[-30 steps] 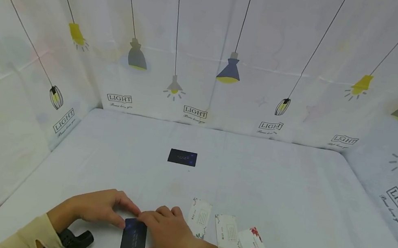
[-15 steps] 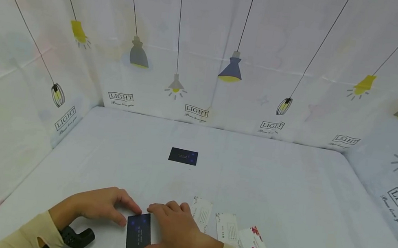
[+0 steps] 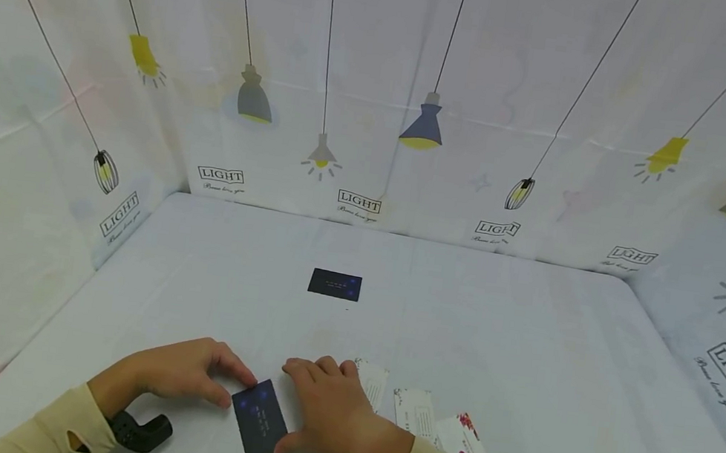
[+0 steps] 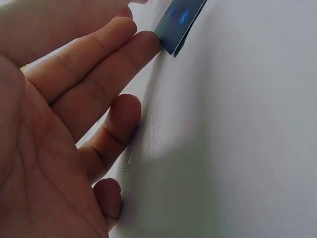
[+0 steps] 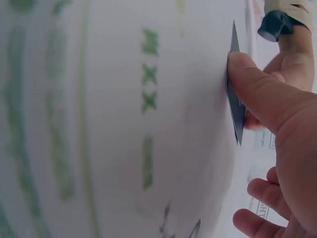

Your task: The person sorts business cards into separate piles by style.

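A dark business card [image 3: 258, 424] with blue spots lies tilted on the white table between both hands. My left hand [image 3: 185, 371] is at its upper short edge, thumb by the left corner; in the left wrist view a fingertip touches the corner of the card [image 4: 181, 22]. My right hand [image 3: 334, 417] has its thumb against the card's lower right side, its other fingers reaching forward apart from the card. In the right wrist view the thumb [image 5: 242, 64] presses on the card [image 5: 236, 116], seen nearly edge-on. Neither hand curls its fingers round it.
Another dark card [image 3: 335, 284] lies farther back. White printed cards [image 3: 414, 412] lie right of the hands, one [image 3: 372, 381] partly under the right hand, and one with red flowers [image 3: 467, 448]. A lamp-patterned curtain [image 3: 371, 153] rises behind the table.
The near dark card has turned counterclockwise, its lower end swinging right. My right hand has shifted forward and right, its index finger moving away from the card. The left hand has hardly moved.
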Motion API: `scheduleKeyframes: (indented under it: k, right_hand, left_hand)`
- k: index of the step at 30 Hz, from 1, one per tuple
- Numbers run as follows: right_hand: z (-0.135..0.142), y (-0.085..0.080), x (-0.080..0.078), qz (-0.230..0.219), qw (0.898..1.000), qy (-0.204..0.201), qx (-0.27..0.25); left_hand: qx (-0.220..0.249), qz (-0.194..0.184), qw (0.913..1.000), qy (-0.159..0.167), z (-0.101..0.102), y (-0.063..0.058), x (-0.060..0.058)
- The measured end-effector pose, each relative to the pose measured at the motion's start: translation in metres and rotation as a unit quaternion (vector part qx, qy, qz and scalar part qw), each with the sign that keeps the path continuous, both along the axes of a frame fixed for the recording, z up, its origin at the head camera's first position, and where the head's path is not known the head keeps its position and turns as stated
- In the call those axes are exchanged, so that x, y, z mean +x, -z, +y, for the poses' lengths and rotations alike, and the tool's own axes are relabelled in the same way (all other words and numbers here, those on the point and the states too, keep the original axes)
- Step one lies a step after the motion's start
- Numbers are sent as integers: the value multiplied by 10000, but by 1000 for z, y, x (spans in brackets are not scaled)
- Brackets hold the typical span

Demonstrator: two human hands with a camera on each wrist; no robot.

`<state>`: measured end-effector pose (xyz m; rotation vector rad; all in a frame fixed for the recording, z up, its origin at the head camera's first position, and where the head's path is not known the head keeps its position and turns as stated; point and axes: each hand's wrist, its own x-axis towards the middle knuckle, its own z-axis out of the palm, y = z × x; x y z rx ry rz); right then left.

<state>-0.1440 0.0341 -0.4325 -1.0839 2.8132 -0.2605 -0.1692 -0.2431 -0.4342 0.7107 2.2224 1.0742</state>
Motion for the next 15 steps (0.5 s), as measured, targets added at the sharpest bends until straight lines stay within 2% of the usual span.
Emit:
scheduleKeyframes:
  k: [6, 10, 15]
  right_hand:
    - [5, -3, -8, 36, 9999, 82, 66]
    - [9, -3, -15, 47, 9995, 302, 62]
    - [16, -1, -25, 118, 9985, 529, 92]
  left_hand:
    - [94, 10, 9998, -148, -1, 1, -1]
    - [56, 53, 9995, -291, 0, 2, 0]
    - [19, -91, 9988, -477, 1, 2, 1]
